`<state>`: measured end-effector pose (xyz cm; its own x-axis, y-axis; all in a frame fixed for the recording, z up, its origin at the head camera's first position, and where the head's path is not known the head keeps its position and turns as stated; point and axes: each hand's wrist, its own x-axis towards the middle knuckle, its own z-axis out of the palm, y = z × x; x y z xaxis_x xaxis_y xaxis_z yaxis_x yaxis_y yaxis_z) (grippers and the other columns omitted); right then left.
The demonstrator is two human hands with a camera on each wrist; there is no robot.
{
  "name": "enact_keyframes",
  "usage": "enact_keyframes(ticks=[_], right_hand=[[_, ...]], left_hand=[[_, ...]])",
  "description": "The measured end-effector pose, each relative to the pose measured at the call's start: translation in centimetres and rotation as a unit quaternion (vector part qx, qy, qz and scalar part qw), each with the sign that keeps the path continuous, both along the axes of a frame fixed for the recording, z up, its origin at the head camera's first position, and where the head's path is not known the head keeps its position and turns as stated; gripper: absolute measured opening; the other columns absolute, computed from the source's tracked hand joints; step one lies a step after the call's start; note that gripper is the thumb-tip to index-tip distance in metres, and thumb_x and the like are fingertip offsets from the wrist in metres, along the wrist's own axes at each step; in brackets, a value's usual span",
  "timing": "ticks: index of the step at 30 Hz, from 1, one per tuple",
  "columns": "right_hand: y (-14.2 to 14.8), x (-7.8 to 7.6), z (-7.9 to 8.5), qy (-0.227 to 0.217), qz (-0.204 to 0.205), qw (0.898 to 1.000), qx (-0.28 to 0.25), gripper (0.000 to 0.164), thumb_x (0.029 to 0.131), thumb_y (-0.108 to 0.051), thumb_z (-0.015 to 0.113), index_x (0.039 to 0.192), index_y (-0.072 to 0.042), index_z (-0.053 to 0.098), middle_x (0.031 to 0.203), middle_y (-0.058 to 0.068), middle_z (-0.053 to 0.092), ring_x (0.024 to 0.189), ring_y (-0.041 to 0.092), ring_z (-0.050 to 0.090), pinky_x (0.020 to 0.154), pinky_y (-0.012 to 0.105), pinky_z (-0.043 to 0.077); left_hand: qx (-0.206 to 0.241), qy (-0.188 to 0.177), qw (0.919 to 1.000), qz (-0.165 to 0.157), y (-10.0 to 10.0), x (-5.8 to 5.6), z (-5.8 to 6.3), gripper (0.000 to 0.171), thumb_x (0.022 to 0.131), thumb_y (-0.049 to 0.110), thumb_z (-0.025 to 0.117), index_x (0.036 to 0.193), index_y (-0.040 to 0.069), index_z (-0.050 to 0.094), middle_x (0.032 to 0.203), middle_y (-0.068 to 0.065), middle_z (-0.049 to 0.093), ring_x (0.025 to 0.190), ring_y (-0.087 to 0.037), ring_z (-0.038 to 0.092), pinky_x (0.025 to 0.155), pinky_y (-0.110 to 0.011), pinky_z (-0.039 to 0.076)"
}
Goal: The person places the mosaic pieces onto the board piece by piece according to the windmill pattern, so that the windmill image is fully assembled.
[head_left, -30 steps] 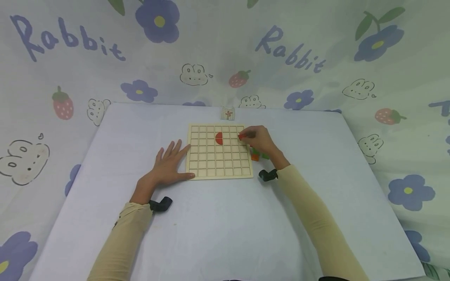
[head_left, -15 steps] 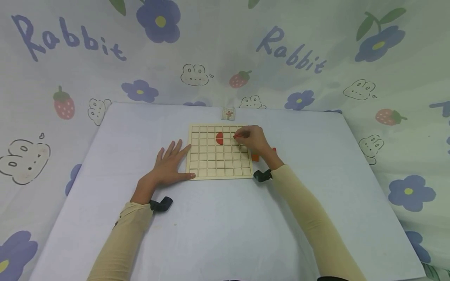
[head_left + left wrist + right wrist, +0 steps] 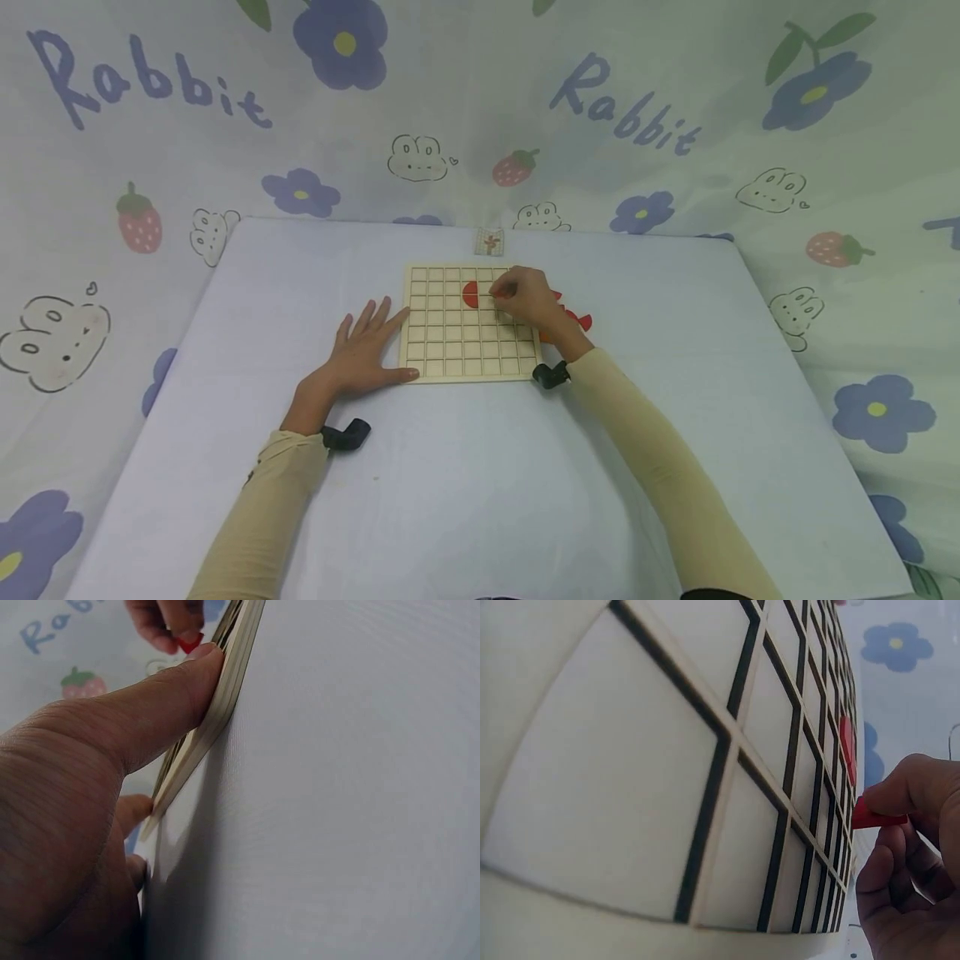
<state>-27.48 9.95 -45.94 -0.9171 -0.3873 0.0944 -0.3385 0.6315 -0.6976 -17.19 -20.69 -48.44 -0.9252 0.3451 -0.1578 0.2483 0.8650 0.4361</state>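
A pale wooden grid board (image 3: 454, 343) lies on the white table. My left hand (image 3: 358, 352) has its fingers spread at the board's left side, with the thumb (image 3: 169, 705) resting on the near left corner and the index fingertip at the left edge. Between thumb and fingers, my right hand (image 3: 528, 302) pinches a small red piece (image 3: 876, 816) over the upper right part of the board. Just left of that hand, two red quarter-round pieces (image 3: 470, 295) sit in the grid, together making a half circle. In the head view the pinched piece is mostly hidden.
Loose red pieces (image 3: 583, 322) and an orange piece (image 3: 545, 337) lie right of the board, partly hidden by the right hand and wrist. Behind the board is a small patterned card (image 3: 490, 242). A printed cloth (image 3: 465, 100) hangs beyond the table.
My right hand has moved left across the board with the red piece, toward the two red pieces in the grid. More loose red pieces show behind it. The left hand stays put.
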Motion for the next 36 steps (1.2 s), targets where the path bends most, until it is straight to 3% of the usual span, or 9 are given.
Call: enact_keyframes(ticks=[14, 24, 33, 36], right_hand=[[-1.5, -0.3, -0.4, 0.013, 0.017, 0.998, 0.051, 0.013, 0.081, 0.0, 0.073, 0.092, -0.005, 0.076, 0.09, 0.004, 0.065, 0.083, 0.018, 0.058, 0.075, 0.03, 0.05], [-1.3, -0.2, -0.1, -0.028, 0.039, 0.997, 0.056, 0.023, 0.08, -0.005, 0.077, 0.102, -0.008, 0.075, 0.098, 0.002, 0.065, 0.084, 0.017, 0.061, 0.076, 0.03, 0.052], [-0.5, -0.8, -0.4, -0.032, 0.076, 0.992, 0.094, 0.028, 0.089, -0.009, 0.063, 0.115, -0.011, 0.073, 0.1, 0.003, 0.063, 0.089, 0.019, 0.056, 0.078, 0.034, 0.05], [-0.2, -1.0, -0.4, -0.046, 0.079, 0.991, 0.098, 0.028, 0.091, -0.013, 0.064, 0.117, -0.012, 0.073, 0.102, 0.003, 0.065, 0.09, 0.019, 0.057, 0.079, 0.035, 0.05]], left_hand=[[-0.003, -0.005, 1.0, -0.002, 0.3, 0.0, 0.5, 0.108, 0.079, 0.066, 0.069, 0.16, 0.019, 0.013, 0.164, -0.014, -0.004, 0.148, -0.033, -0.012, 0.113, -0.058, -0.011], [0.0, -0.005, 1.0, -0.001, 0.0, 0.1, 0.6, 0.108, 0.079, 0.066, 0.069, 0.16, 0.019, 0.013, 0.164, -0.014, -0.003, 0.148, -0.033, -0.011, 0.113, -0.058, -0.011], [0.001, -0.004, 1.0, 0.0, 0.0, 0.0, 0.3, 0.109, 0.079, 0.067, 0.069, 0.16, 0.02, 0.013, 0.164, -0.014, -0.003, 0.148, -0.033, -0.012, 0.113, -0.057, -0.011], [0.0, -0.003, 1.0, 0.0, 0.0, 0.0, 0.2, 0.109, 0.078, 0.067, 0.068, 0.16, 0.021, 0.013, 0.164, -0.013, -0.003, 0.148, -0.033, -0.012, 0.113, -0.057, -0.012]])
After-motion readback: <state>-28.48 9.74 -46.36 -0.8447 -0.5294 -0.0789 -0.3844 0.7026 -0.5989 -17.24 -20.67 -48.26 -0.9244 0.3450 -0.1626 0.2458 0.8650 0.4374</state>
